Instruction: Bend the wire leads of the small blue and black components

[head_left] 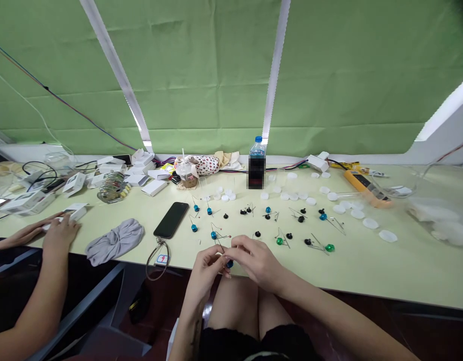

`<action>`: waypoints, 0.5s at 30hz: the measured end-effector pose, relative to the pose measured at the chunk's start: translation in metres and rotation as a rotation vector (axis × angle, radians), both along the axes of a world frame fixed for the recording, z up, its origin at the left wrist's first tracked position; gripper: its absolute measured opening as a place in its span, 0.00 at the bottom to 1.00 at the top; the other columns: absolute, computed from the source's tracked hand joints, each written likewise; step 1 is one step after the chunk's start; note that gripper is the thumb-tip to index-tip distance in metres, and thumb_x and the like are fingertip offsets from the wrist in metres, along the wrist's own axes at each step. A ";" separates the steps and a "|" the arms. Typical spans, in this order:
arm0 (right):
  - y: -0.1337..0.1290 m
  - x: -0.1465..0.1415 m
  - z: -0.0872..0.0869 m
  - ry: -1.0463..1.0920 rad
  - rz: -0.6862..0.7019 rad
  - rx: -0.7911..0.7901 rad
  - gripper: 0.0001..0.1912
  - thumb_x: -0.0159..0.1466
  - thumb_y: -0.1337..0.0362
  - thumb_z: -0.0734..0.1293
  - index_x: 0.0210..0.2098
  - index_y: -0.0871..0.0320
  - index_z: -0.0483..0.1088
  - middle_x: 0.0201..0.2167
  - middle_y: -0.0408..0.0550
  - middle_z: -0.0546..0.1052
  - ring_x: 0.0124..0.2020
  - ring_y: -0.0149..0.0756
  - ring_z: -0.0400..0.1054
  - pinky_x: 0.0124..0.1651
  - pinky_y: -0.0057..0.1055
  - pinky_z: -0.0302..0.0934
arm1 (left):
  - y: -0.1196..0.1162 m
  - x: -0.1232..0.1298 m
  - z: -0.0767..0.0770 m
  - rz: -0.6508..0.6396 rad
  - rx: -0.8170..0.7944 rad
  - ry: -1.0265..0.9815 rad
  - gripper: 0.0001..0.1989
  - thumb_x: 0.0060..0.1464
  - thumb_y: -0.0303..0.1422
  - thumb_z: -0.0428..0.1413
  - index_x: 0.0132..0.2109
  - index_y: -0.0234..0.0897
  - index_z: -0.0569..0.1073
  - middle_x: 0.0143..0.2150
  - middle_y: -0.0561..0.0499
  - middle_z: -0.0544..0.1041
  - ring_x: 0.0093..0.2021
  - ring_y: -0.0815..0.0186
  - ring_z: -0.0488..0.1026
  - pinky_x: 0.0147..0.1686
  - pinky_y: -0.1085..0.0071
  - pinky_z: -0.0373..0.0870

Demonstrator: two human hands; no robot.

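Far left, a co-worker's hands are resting on a small white box at the table's edge, loosely curled, not clenched. Behind them, black cables and more white boxes are crowding the back of the pale green table. A grey cloth is lying near the front edge, beside a black smartphone and a looped wire tag.

Mid-table, the person's left hand is pinching a blue bead on thin wire, which is sitting between both hands, just off the table's front edge above the knees. The right hand is closing in from the other side, its fingertips meeting the left's; the contact is partly hidden.

Beyond them, blue, black and green beaded wire pieces are lying scattered across the table, with white plastic discs fanning out around them. Further right, a yellow multimeter is lying near a clear plastic bag holding white fluff.
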State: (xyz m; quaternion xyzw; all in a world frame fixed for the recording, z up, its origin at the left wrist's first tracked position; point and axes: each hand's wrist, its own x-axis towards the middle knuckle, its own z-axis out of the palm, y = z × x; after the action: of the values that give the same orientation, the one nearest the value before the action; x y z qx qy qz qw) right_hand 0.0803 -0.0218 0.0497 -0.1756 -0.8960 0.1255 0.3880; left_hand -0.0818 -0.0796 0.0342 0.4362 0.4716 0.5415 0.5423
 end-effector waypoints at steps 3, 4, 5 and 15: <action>-0.001 0.001 -0.007 -0.030 0.098 0.092 0.08 0.67 0.68 0.60 0.39 0.54 0.71 0.34 0.47 0.75 0.30 0.32 0.66 0.34 0.30 0.60 | -0.001 -0.003 0.001 -0.005 -0.021 -0.084 0.10 0.52 0.36 0.61 0.32 0.33 0.75 0.24 0.54 0.70 0.22 0.73 0.67 0.24 0.77 0.67; -0.002 0.002 -0.009 -0.030 0.125 0.082 0.08 0.67 0.67 0.60 0.40 0.53 0.71 0.36 0.47 0.76 0.31 0.32 0.67 0.35 0.31 0.61 | -0.001 -0.004 0.002 0.006 -0.024 -0.095 0.10 0.52 0.36 0.61 0.32 0.32 0.75 0.24 0.54 0.70 0.22 0.73 0.66 0.24 0.77 0.66; -0.002 0.003 -0.010 -0.016 0.123 0.045 0.09 0.68 0.67 0.59 0.43 0.53 0.70 0.39 0.48 0.75 0.33 0.32 0.67 0.37 0.31 0.61 | -0.002 -0.005 0.002 0.025 -0.024 -0.094 0.10 0.51 0.36 0.61 0.31 0.32 0.75 0.25 0.54 0.70 0.22 0.73 0.66 0.23 0.77 0.66; -0.006 0.006 0.009 -0.097 -0.021 -0.325 0.06 0.68 0.67 0.58 0.39 0.57 0.67 0.34 0.46 0.72 0.32 0.31 0.67 0.34 0.27 0.61 | -0.002 0.000 0.006 0.124 0.021 0.006 0.10 0.52 0.37 0.60 0.32 0.33 0.74 0.29 0.53 0.71 0.23 0.72 0.68 0.25 0.75 0.68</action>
State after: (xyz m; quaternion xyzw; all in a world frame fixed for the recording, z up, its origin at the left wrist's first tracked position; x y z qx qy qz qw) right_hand 0.0867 -0.0277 0.0585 -0.2512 -0.8798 0.2560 0.3120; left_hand -0.0820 -0.0818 0.0406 0.4134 0.4935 0.5776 0.5019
